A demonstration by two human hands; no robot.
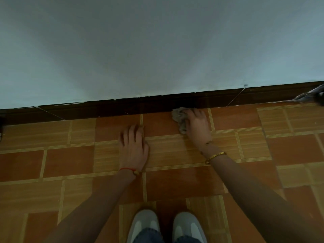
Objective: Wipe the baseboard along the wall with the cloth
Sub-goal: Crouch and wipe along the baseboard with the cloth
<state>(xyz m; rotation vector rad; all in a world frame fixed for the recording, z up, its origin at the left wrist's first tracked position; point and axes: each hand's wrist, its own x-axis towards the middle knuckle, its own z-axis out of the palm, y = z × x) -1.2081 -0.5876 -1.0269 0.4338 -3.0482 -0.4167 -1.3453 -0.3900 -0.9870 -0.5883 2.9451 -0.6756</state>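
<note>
Right hand [197, 126]: arm stretched forward and slightly inward, back of the hand up, fingers curled round a bunched grey-beige cloth [178, 118]. The grip is close and full; the cloth bulges out past the fingers on the inward side. The cloth lies on the floor [70, 160] at its far edge, touching the foot of the dark brown baseboard [122, 106].

Left hand [134, 146]: arm reaching forward, palm down, fingers straight and lightly spread, resting flat on the tiled floor, holding nothing. It sits nearer the person than the cloth, apart from the baseboard.

Wrists: red cord [128, 170] on the left; gold bangle [214, 156] on the right.

Baseboard: runs the full width where the floor meets the pale wall [157, 50], rising toward the right.

Shoes [144, 223]: a grey-and-white pair, toes pointing at the wall, at the near edge of the floor.
</note>
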